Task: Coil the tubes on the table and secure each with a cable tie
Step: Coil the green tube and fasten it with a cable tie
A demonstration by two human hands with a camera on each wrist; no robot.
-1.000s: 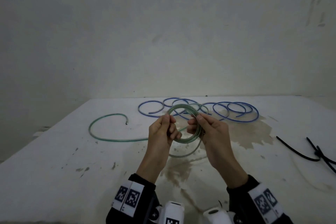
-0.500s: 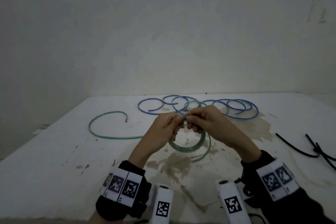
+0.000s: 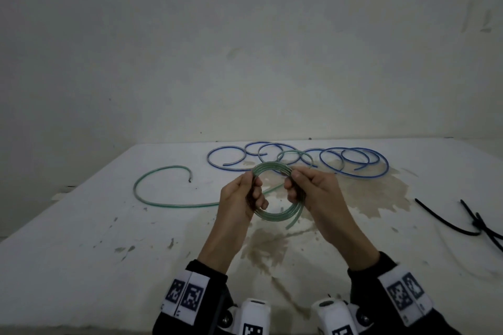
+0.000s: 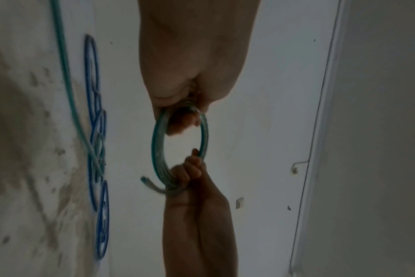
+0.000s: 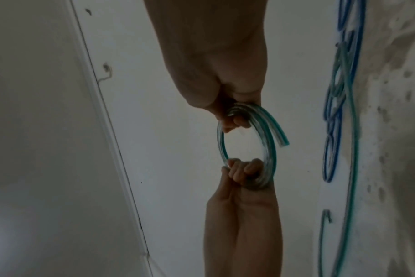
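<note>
Change: both hands have drawn apart since half a second ago, when their fingertips met at the top of the ring; the ring now stands more upright between them.
Green coil [image 3: 275, 193]: several turns of clear green tube, held above the tabletop [image 3: 81, 239] at the middle of the head view; a short free end pokes out at its 5 o'clock.
Left hand [image 3: 239, 198]: at the coil's 9 o'clock, grip clamped on the turns, thumb on the outside, fingers curled through the ring; the left wrist view shows the same hold [image 4: 192, 61].
Right hand [image 3: 313, 193]: at the coil's 3 o'clock, grip likewise clamped round the bundled turns, fingers hooked through the ring [image 5: 223, 61].
Green tail [image 3: 163, 193]: uncoiled rest of the tube, lying on the tabletop at 9 o'clock of the hands, curving to a hooked end.
Blue tube [image 3: 351, 163]: loose overlapping loops on the tabletop at 12 to 1 o'clock, beyond the hands, one green loop lying among them.
Black cable ties [image 3: 473, 223]: at 3 o'clock, near the right edge, well apart from the coil.
Stain [image 3: 375, 193]: brownish patch on the tabletop under and right of the hands.
</note>
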